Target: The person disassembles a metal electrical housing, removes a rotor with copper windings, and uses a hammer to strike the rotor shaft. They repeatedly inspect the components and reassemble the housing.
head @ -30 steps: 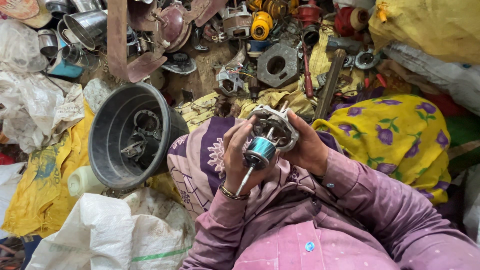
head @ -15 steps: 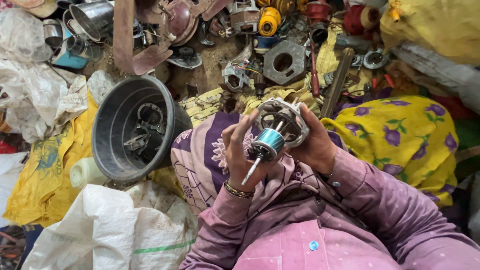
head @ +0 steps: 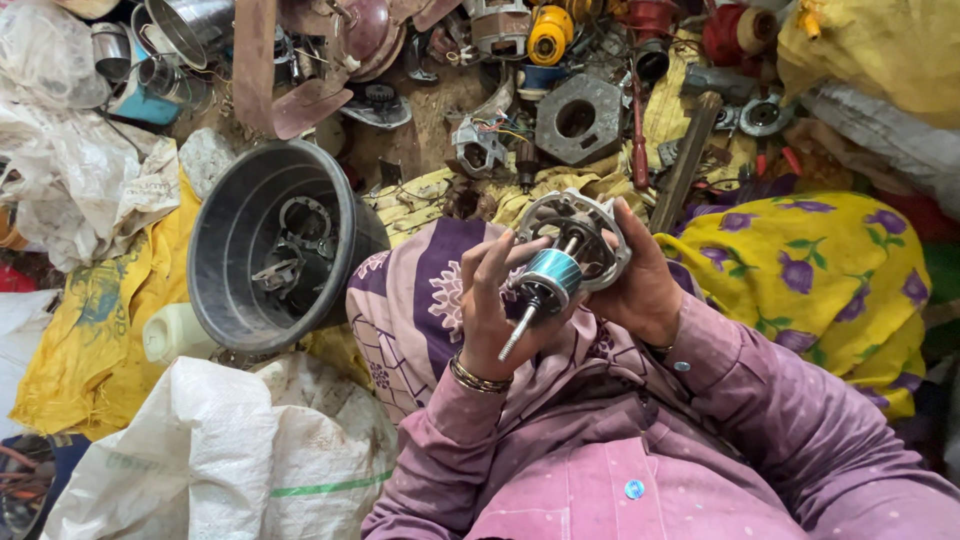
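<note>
Person seated among scrap, both hands raised over the lap. Left hand (head: 497,305) wraps a rotor (head: 548,283): fingers curled round its teal winding, thumb side hidden behind it. Thin steel shaft (head: 516,335) sticks out below the winding, slanting down-left across the palm toward the wrist bangle (head: 478,377).

Right hand (head: 640,285) cups a round metal housing (head: 575,232) from the right and underneath; one finger lies along its right rim. Rotor's far end sits inside the housing's open centre, so the two parts meet between the hands. Both grips closed on their parts.

Assembly held just above a purple patterned cloth (head: 415,295) on the lap; yellow flowered cloth (head: 800,270) to the right.

Left of the hands, well apart: a dark bucket (head: 225,250) tipped on its side, loose metal parts inside. White sack (head: 200,460) below it.

Beyond the hands, on the floor: a grey hexagonal block (head: 580,118) with a round hole, a screwdriver (head: 640,125) just beside it, a wooden handle (head: 686,160) lying diagonally.
</note>
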